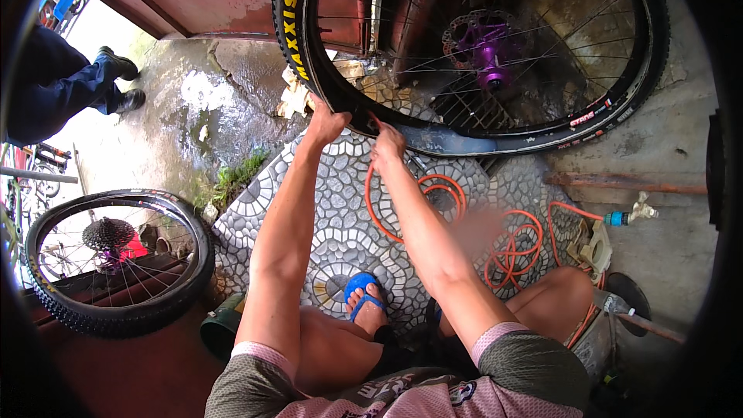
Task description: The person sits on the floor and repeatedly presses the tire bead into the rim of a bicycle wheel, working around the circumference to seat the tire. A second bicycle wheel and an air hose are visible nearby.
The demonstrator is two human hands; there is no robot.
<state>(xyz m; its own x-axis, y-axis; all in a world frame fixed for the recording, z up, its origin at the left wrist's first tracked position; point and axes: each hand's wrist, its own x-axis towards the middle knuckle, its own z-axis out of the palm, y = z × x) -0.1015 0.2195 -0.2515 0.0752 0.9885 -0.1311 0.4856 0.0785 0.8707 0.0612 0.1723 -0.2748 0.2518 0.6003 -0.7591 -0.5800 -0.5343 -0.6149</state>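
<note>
A large bicycle wheel with a purple hub (494, 50) stands in front of me, its black tyre (292, 27) still around the rim. My left hand (328, 122) is closed on the lower left part of that tyre. Just to the right, my right hand (387, 147) is closed around an orange hose (368, 200), whose end points at the tyre between my two hands. Wet-looking black rubber shows along the lower tyre beside my right hand. My fingertips are partly hidden behind the hands.
A second wheel with a cassette (107, 234) lies at the left. The hose coils over the pebble-patterned floor (340, 224) to a tap (642, 207) with a blue connector (616, 218) at the right. A person's legs (58, 93) show at the far left. A green container (223, 323) stands beside my left leg.
</note>
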